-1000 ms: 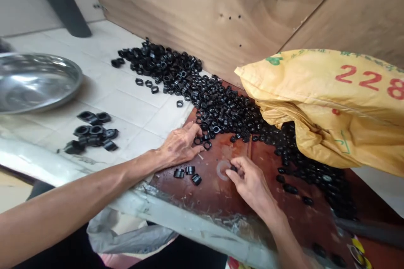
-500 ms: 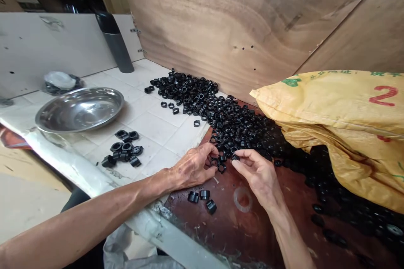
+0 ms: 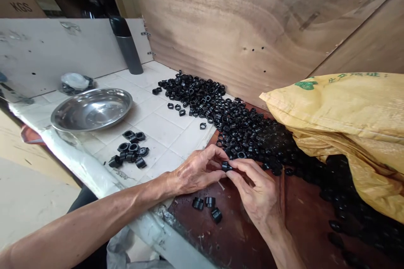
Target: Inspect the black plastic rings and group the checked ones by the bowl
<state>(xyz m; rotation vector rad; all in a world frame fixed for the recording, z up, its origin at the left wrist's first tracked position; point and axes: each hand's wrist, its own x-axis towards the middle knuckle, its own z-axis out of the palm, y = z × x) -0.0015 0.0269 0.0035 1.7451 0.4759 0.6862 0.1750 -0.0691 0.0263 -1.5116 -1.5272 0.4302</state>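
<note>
Head view: black ring (image 3: 226,166) between hands (image 3: 196,171) (image 3: 256,191)

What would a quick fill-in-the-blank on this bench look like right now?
The left hand and right hand together hold ___ small black ring.
Below them, ___ separate rings sit on the brown board.
The shallow steel bowl rests on ___ tiles.
The heap of rings runs under a ___ woven sack.

Missing words: one; three; white; yellow.
</note>
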